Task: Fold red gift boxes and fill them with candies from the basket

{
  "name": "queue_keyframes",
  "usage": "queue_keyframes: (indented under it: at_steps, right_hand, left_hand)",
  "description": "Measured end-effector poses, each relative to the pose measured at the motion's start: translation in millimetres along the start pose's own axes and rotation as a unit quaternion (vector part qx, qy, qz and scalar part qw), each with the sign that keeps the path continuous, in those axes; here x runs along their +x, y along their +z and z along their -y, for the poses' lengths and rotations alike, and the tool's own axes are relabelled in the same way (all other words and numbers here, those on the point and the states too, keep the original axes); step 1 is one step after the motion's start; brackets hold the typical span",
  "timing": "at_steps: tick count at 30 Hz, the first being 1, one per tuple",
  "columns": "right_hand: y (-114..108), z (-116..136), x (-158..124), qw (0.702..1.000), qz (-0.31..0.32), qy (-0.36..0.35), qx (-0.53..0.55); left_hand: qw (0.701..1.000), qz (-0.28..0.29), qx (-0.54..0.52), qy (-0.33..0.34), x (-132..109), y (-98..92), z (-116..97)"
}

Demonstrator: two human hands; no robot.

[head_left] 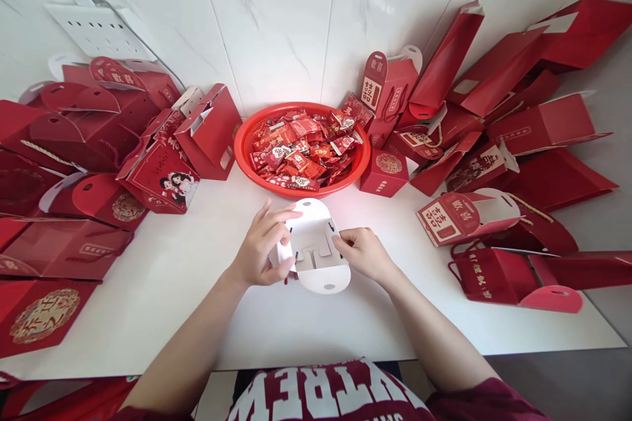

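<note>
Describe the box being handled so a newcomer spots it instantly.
On the white table, find the red basket heaped with wrapped sweets. Nearer the camera, between left hand and right hand, is the box. It gapes open, showing its white inside; the boxes on either side show mainly red outsides.

Bright, soft, even light overall. Far wall (276,20) glossy, pale striped reflection at its top, right of centre. Table (187,283) white, almost washed out, greyer toward near edge. Faint diffuse shading on table below white box (323,279); box inside softly shaded. Left hand (261,247) and right hand (366,251) fairly sharp. Candy (301,158) clear, wrappers glinting, small print illegible. Wide-angle stretch on left boxes (74,247) and right boxes (543,125). Side wall (609,217) dim grey; far-right corner dark, soft.
</note>
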State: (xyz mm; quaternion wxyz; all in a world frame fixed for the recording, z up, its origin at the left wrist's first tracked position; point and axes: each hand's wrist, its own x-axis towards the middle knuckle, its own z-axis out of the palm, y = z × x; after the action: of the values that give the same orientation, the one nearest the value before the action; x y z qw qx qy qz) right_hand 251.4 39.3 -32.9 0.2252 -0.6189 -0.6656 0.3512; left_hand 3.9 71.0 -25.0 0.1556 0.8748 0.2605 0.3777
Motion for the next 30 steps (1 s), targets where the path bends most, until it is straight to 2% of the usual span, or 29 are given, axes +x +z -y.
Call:
queue_keyframes:
  at_steps: [3, 6, 9, 11, 14, 16, 20, 22, 25, 27, 30]
  right_hand:
    - [1.5, -1.7, 0.3, 1.000, -0.014, 0.011, -0.004]
    - [1.8, -4.0, 1.5, 0.999, -0.028, 0.015, -0.007]
    - [1.7, -4.9, 2.8, 0.999, -0.031, 0.014, -0.003]
    - [1.9, -4.6, 2.9, 0.999, -0.035, 0.014, -0.004]
    - [2.3, -4.2, 1.9, 0.999, -0.050, 0.012, -0.013]
    - [2.6, -5.0, 1.1, 0.998, -0.054, 0.002, -0.020]
    - [3.4, -7.8, 0.3, 0.996, -0.065, -0.054, -0.026]
    - [3.2, -8.3, 0.4, 0.987, -0.120, -0.109, -0.021]
    - [0.8, -7.5, 1.3, 0.956, -0.195, -0.217, -0.015]
    - [-1.7, -7.8, 2.6, 0.947, -0.165, -0.274, -0.011]
    - [-5.2, -12.5, 5.5, 0.947, -0.031, -0.319, 0.017]
  left_hand:
    - [0.999, 0.026, -0.025, 0.005, 1.3, -11.3, 2.5]
    - [0.997, 0.069, 0.015, -0.027, 3.6, -15.4, 3.7]
    - [0.989, 0.121, 0.041, -0.075, 4.3, -8.8, 3.3]
    - [0.986, 0.143, -0.003, -0.091, 3.3, -1.0, 1.9]
    - [0.983, 0.135, -0.076, -0.101, 1.5, 9.3, -2.1]
    - [0.983, 0.136, -0.064, -0.103, 0.9, 13.1, -5.5]
    - [0.978, 0.183, 0.013, -0.096, 1.6, 15.0, -10.2]
    - [0.976, 0.197, 0.025, -0.087, 2.0, 15.0, -10.2]
    - [0.977, 0.198, 0.025, -0.080, 2.3, 15.6, -8.5]
    - [0.978, 0.193, 0.018, -0.073, 2.2, 16.2, -7.2]
    - [0.981, 0.183, 0.000, -0.064, 1.9, 16.9, -6.7]
